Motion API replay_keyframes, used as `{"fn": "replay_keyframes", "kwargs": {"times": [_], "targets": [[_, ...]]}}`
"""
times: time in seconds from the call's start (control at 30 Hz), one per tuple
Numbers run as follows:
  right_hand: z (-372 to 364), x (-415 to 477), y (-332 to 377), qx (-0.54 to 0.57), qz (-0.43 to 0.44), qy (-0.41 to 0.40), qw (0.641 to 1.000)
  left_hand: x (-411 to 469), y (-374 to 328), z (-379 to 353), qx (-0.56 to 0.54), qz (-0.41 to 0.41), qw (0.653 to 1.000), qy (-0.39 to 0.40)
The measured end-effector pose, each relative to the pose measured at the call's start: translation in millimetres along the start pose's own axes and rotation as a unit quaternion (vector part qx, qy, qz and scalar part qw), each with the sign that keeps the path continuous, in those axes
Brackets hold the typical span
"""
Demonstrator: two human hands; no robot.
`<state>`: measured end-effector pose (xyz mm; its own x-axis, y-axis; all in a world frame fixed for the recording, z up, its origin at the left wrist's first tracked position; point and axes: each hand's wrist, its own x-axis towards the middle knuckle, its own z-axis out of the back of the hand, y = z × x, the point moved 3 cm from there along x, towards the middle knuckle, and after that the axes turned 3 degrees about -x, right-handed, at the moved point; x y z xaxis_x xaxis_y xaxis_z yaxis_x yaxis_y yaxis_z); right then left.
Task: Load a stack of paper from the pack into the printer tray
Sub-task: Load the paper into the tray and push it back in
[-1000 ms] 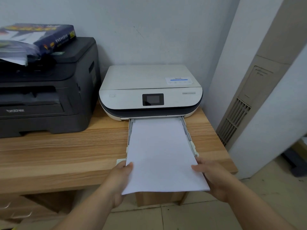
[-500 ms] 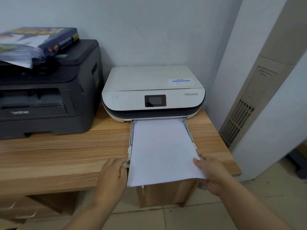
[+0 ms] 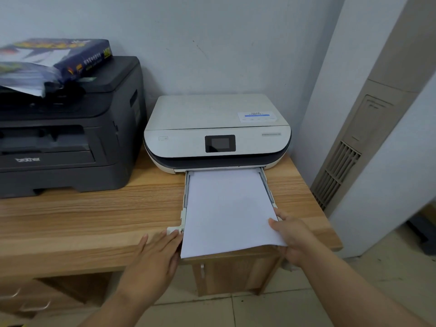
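A white stack of paper (image 3: 226,208) lies in the pulled-out tray (image 3: 186,192) of the white printer (image 3: 217,128), its near end sticking out past the desk edge. My right hand (image 3: 292,239) grips the stack's near right corner, thumb on top. My left hand (image 3: 155,258) rests flat on the desk with fingers spread, fingertips touching the stack's left edge by the tray's front corner. The dark blue paper pack (image 3: 70,55) lies open on top of the black printer (image 3: 68,128) at the left.
The wooden desk (image 3: 82,220) carries both printers; its front edge runs under my hands. A cabinet (image 3: 236,272) stands below the tray. A beige floor-standing air unit (image 3: 354,147) fills the right side, close to the desk's corner. The tiled floor (image 3: 377,279) lies below.
The paper stack has slid further into the tray. My left hand let go of its left corner and now lies flat beside it; my right hand still holds the right corner.
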<state>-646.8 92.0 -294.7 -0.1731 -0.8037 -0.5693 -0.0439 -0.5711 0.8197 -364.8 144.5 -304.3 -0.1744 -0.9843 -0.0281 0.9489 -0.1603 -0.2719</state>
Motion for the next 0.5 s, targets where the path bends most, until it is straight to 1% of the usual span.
{"fn": "replay_keyframes", "kwargs": {"times": [0.13, 0.2, 0.27, 0.33, 0.43, 0.5], "targets": [[-2.5, 5.1, 11.5, -0.044, 0.014, -0.006, 0.999, 4.9, 4.8, 1.0, -0.016, -0.033, 0.999, -0.019], [-3.4, 2.9, 17.5, -0.070, 0.026, -0.014, 0.997, 6.1, 5.0, 3.8, 0.014, -0.039, 0.999, -0.015], [-3.0, 1.6, 21.8, -0.102, 0.047, -0.032, 0.993, 3.9, 9.7, 3.4, 0.030, -0.058, 0.997, -0.029], [-2.4, -2.1, 22.9, -0.122, 0.065, -0.043, 0.990, 2.3, 11.3, -1.0, 0.033, -0.072, 0.997, -0.006], [-2.3, -11.8, 15.8, -0.130, 0.044, -0.023, 0.990, 1.2, 10.5, -1.1, 0.080, -0.080, 0.993, -0.011], [-1.7, -16.2, 10.7, -0.103, 0.020, -0.004, 0.994, 1.3, 8.8, -0.6, 0.080, -0.073, 0.994, -0.011]]}}
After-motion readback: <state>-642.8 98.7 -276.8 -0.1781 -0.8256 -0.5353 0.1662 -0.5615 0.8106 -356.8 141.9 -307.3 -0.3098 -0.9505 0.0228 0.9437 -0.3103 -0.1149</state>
